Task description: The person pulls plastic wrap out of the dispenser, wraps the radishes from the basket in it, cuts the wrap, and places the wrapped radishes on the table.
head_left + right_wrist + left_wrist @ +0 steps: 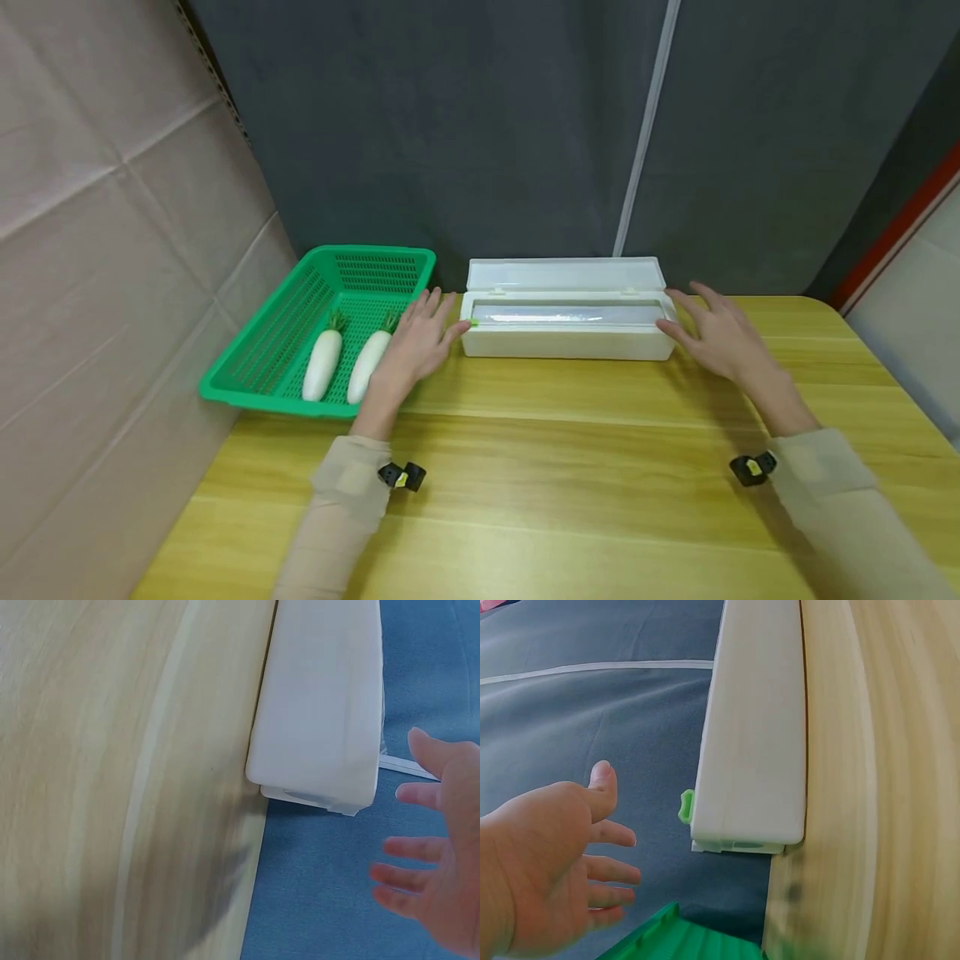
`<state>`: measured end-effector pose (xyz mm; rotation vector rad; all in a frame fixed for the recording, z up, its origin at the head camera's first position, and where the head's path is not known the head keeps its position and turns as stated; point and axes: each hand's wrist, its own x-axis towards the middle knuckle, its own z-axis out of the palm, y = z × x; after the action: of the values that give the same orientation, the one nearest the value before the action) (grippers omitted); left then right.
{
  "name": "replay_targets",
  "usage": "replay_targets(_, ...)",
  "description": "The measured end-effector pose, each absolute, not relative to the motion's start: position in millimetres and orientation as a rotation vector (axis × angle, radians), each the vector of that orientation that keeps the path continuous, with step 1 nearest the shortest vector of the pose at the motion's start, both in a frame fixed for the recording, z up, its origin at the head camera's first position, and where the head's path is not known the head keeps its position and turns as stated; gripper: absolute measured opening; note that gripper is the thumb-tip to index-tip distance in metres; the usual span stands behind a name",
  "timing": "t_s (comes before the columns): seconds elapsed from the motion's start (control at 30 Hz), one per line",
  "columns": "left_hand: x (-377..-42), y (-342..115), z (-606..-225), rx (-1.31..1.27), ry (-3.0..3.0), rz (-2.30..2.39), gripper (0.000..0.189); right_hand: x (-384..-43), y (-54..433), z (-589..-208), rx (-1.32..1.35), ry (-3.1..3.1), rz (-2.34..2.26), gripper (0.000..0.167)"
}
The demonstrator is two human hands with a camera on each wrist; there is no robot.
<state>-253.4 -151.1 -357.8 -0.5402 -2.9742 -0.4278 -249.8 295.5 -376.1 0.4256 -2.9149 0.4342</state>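
A white cling film dispenser (567,343) stands at the back of the table, its lid (562,273) raised. Clear film (562,315) shows in the opening. At its left end sits a small green slider (686,806). My left hand (420,337) is beside that end with fingers spread, partly over the basket's right side. It appears apart from the dispenser in the left wrist view. By the opposite end is my right hand (716,337), fingers extended and holding nothing. The right wrist view shows a gap between this hand and the dispenser (319,705).
A green basket (258,354) at the left holds two white radishes (322,365) with short green tops. A dark curtain (450,125) hangs behind the wooden table (555,467). Pale sheeting (127,275) covers the left wall.
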Motion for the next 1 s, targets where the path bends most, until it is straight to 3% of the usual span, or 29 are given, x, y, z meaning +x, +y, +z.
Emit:
replay_targets(0.67,-264.5,-125.4,-381.4,-0.725,-2.675,-0.502,0.044,-257.1,289.3,-392.6,0.507,-2.711,0.553,0.042)
replay_targets(1.0,-271.9,-113.3,-390.2,-0.829,-2.531,-0.536,0.029,-262.5,287.7,-401.6,0.627,-2.493,0.678,0.017)
